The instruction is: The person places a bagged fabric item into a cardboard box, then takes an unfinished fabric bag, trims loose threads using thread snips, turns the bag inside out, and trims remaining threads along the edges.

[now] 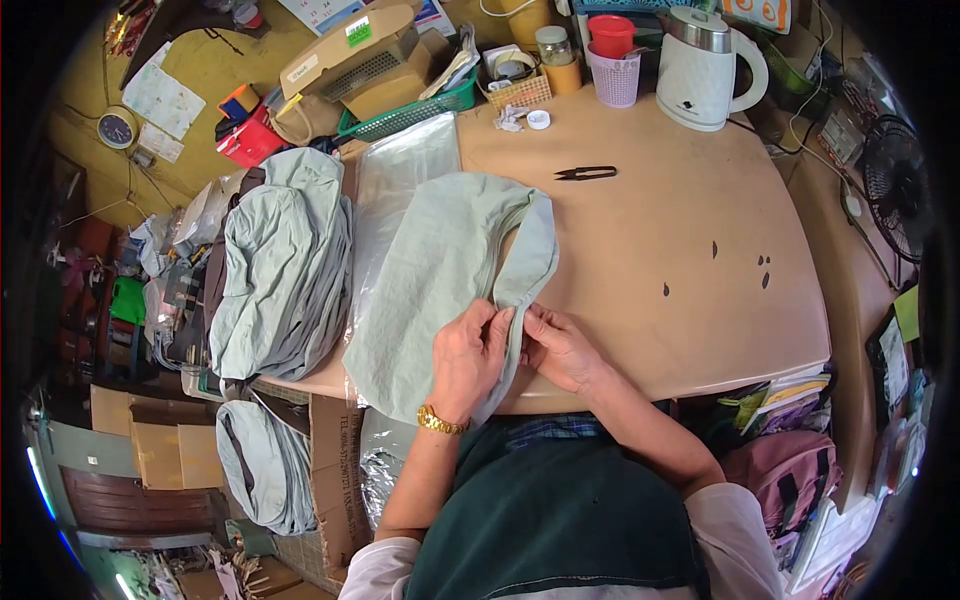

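Note:
A pale green cloth piece (430, 250), which looks like a soft fabric bag with a curved band along its right side, lies on the near middle of the table. My left hand (468, 350), with a gold watch at the wrist, rests on it and pinches the seamed edge between thumb and fingers. Close beside it, my right hand (562, 348) is closed on the same edge from the right. The fingertips of both hands are partly hidden by cloth. Black thread snips (586, 174) lie beyond the hands.
Folded green cloth pieces (280, 270) are piled on the left, with more of them (262, 468) lower down. Clear plastic sheeting (410, 155) lies beneath the cloth. At the back stand a green basket (410, 115), a lilac cup (615, 80) and a white kettle (695, 75).

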Demonstrator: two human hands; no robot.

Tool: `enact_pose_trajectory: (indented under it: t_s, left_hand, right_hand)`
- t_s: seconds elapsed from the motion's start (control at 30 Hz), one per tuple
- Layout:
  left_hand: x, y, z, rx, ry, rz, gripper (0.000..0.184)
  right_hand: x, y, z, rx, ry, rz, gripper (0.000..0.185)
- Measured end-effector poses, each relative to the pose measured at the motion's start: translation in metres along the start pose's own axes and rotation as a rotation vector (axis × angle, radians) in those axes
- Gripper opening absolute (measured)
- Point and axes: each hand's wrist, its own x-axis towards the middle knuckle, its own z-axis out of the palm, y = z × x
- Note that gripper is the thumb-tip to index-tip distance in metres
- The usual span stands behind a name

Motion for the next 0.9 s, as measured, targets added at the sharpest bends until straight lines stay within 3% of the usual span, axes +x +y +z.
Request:
enact_pose_trajectory:
  t_s: [0.1,0.2,0.27,0.37,0.47,0.57,0.77,0.9]
  left_hand:
    - [-0.001,-0.001,0.001,-0.043,-0.068,-0.005,0.028]
    - [0.000,-0.004,0.003,-0.088,-0.089,0.008,0.027]
    - [0.000,-0.004,0.004,-0.091,-0.102,0.014,0.026]
    - [-0.004,-0.003,0.006,-0.018,-0.061,-0.009,0.026]
    - [-0.004,-0.006,0.006,-0.015,-0.029,-0.020,0.026]
    - [-0.004,-0.006,0.005,0.024,-0.030,-0.023,0.027]
    - [-0.002,-0.011,0.006,0.057,0.047,0.035,0.028]
    - [0.000,-0.011,-0.002,0.059,0.073,-0.043,0.028]
  right_hand:
    - [0.004,0.008,-0.011,-0.168,0.002,-0.001,0.021]
    - [0.006,0.011,-0.005,-0.299,-0.048,-0.108,0.024]
    - [0.005,0.013,0.006,-0.384,0.089,-0.205,0.025]
    - [0.013,0.020,-0.018,-0.559,0.011,-0.284,0.023]
    - [0.017,0.020,-0.007,-0.647,0.092,-0.416,0.020]
    - [0.008,0.009,-0.001,-0.775,0.186,-0.250,0.018]
    - [0.007,0.012,0.003,-0.720,0.295,-0.277,0.024]
    - [0.007,0.009,-0.001,-0.688,0.269,-0.274,0.026]
